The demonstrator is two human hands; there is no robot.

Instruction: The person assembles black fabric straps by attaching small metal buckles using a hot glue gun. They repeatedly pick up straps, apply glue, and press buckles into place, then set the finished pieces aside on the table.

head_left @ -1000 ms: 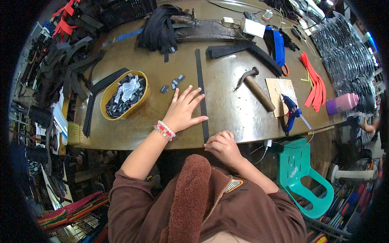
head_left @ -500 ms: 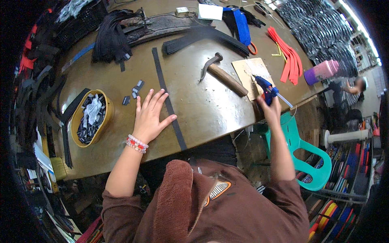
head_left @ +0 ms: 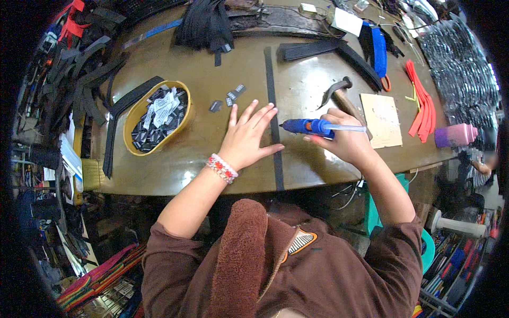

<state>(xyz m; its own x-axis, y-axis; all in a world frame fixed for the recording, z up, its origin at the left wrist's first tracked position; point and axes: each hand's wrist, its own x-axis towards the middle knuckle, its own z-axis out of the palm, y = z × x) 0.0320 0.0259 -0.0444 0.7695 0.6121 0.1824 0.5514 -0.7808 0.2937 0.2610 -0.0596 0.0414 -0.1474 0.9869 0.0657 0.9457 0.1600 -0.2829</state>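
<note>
At centre, left hand (head_left: 245,142): fingers apart, likely steadying black strip (head_left: 274,120). Right hand (head_left: 345,142): fingers gripping glue gun (head_left: 303,126), presumably for aim.

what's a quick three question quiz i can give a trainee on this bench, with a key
1. Which hand grips the blue glue gun?
2. True or false: the yellow tub stands to the right of the black strip beside the left hand.
3. The straps nearest the pink and purple bottle are: a) white, b) red, c) green.

Key:
1. The right hand.
2. False; it stands to the left of that strip.
3. b
</note>
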